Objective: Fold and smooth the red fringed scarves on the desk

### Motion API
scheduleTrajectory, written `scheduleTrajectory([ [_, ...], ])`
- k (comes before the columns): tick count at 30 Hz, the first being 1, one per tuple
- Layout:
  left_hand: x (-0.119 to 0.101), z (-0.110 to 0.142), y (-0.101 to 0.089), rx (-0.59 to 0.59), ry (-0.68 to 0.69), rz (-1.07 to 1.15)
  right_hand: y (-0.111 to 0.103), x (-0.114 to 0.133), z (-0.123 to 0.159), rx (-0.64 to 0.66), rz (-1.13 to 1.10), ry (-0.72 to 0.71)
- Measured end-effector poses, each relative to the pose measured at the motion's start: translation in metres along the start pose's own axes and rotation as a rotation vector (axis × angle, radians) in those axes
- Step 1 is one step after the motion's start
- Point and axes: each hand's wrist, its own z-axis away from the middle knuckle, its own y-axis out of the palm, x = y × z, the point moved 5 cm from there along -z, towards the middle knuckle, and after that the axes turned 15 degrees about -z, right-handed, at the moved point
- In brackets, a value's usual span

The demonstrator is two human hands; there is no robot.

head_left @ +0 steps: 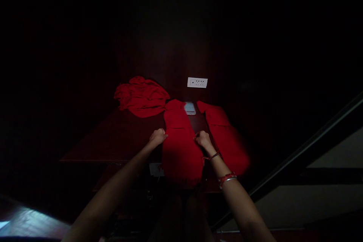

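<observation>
Evidently both our hands are closed at the sides of the middle red cloth (181, 147): our left grip (159, 136) pinches its left edge, and our right grip (200, 138) pinches its right edge. The fingertips are small and dim, so we cannot tell how much fabric each one holds.

The cloth lies between our two grips, neither clearly nearer, its long axis running away from us, across the line that joins our hands. Its far end reaches towards the wall beyond our fingers, while its fringed near end comes towards us, past the front edge of the counter (104, 140). A crease crosses it just beyond our hands.

On our right, a second folded red cloth (228, 138) lies at a slant, near our right forearm. At the far left we see a crumpled red cloth (141, 100), close to the middle one's far end; we cannot tell whether they touch. Between the two folded cloths' far ends sits a blurred pale object (190, 108), with a white socket panel (197, 82) on the wall behind.
</observation>
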Motion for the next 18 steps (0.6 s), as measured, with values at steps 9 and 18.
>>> scheduleTrajectory([
  [9, -0.002, -0.022, 0.001, 0.027, -0.052, 0.009, 0.002, -0.005, -0.028, 0.002, -0.024, 0.049],
  [18, -0.004, -0.028, -0.003, -0.047, -0.113, 0.069, 0.004, 0.008, -0.046, 0.017, -0.071, 0.028],
])
